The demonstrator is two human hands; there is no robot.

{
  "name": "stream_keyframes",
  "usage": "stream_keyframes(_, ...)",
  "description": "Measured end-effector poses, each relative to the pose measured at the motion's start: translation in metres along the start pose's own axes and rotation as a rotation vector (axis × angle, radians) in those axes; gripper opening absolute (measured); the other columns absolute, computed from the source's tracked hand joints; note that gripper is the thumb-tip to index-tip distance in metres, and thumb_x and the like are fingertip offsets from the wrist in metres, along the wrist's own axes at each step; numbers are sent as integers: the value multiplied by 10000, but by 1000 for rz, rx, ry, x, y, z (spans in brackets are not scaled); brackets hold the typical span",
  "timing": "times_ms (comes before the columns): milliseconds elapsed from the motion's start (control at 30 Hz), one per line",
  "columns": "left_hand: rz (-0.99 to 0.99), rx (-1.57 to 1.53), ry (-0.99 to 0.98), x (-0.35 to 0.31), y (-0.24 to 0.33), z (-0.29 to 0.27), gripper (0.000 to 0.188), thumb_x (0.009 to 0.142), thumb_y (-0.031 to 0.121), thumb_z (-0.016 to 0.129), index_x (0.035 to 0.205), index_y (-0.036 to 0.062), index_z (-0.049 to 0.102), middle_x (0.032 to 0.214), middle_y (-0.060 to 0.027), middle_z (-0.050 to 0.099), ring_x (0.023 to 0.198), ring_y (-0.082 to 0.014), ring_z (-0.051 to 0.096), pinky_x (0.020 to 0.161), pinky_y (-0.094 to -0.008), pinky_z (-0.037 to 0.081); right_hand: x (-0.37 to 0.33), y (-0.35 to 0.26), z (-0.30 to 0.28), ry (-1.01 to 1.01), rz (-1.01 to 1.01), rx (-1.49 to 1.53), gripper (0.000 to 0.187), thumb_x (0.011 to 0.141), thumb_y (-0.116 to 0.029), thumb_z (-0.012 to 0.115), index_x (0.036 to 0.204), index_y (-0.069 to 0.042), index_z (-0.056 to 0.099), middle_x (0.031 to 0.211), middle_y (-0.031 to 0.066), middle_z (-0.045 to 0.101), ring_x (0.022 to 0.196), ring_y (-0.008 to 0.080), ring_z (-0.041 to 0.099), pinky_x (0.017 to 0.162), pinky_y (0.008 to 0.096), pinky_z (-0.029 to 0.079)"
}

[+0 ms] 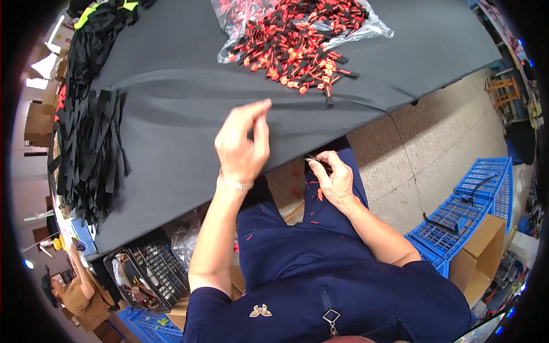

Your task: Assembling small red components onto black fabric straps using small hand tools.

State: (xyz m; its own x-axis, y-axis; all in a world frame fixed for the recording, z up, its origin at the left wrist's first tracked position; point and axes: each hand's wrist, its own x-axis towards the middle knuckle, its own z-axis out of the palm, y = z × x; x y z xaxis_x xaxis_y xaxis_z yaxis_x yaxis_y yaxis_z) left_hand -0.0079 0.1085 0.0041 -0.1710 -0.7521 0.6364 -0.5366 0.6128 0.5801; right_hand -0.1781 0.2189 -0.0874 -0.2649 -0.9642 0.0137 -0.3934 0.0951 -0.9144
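My left hand (243, 146) is raised over the near edge of the black-covered table (171, 148). Its fingers stretch toward a heap of small black straps with red-orange ends (291, 51), and I see nothing in them. Down by my lap, my right hand (336, 182) is closed round a small dark tool with a pale metal tip (310, 159). It resembles thread snips, but the fingers cover most of it. An orange scrap (320, 194) shows just below that hand. Red thread bits dot my dark blue trousers (269, 220).
A clear plastic bag (366, 28) lies under and around the heap. Bundles of black straps (94, 148) hang along the table's left side. Blue plastic crates (457, 217) and a cardboard box (480, 251) stand at right. Another person (80, 291) is at far left, beyond a black crate (157, 268).
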Motion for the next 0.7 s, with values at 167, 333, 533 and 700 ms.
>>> stream_keyframes(167,-325,71,-84,52,-32,45,175,813,150,679,956,50,668,853,-94,656,729,-231,647,664,-333,516,2,0,-3,35,-107,-43,221,816,-231,714,886,-55,602,772,93,659,713,235,657,638,318,513)
stream_keyframes(333,-475,261,-212,66,-42,59,322,764,287,721,1006,84,658,946,-82,650,907,-265,636,788,-379,500,2,-5,-9,30,-141,-42,217,807,-229,718,874,-60,599,761,71,658,696,228,652,626,319,512)
stream_keyframes(533,-383,221,-154,72,-46,57,225,794,225,708,917,37,711,746,-84,697,699,-196,671,700,-313,517,3,-7,-9,19,-149,-81,222,802,-236,723,871,-64,600,749,68,655,679,224,646,609,322,509)
stream_keyframes(700,-585,40,-105,58,-45,42,181,816,159,700,918,10,692,728,-27,674,647,-70,606,646,-236,495,2,-6,-8,43,-156,-81,218,807,-238,720,872,-67,601,745,64,654,673,219,647,606,318,509)
